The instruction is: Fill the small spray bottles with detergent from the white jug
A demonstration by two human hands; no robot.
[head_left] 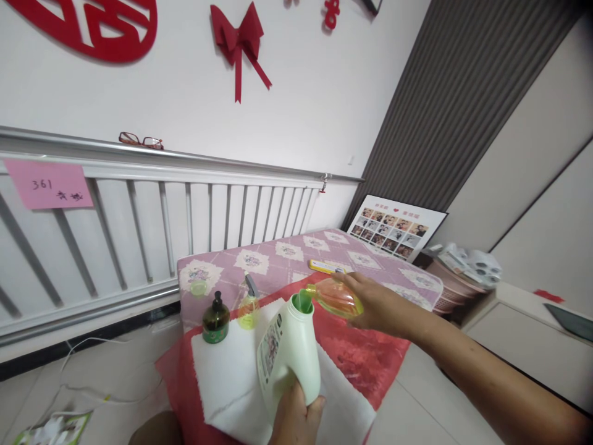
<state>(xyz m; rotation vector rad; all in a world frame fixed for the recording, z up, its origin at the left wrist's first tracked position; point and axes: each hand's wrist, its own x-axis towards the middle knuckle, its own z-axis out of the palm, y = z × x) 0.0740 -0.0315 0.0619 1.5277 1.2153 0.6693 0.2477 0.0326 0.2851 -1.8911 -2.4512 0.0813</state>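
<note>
My left hand (pixel 299 413) is closed around the handle of a pale green detergent bottle (pixel 296 346), whose uncapped mouth faces up. In my right hand (pixel 370 303) a clear bottle of yellow-orange liquid (pixel 334 296) lies tipped almost level. Its neck meets the rim of the detergent bottle's mouth, and a thin stream seems to run inside. To the left, a dark pump bottle (pixel 215 320) and a clear spray bottle (pixel 249 309) with yellow liquid stand upright on a white cloth (pixel 217 383). A pale green round cap (pixel 198 287) sits behind the pump bottle.
Under the white cloth lies a red cloth (pixel 356 352) on a table with a purple patterned cover (pixel 306 250). A yellow and white packet (pixel 324 266) is near its middle. A white radiator (pixel 176 216) runs behind; a photo board (pixel 393 225) and pink basket (pixel 449 284) stand right.
</note>
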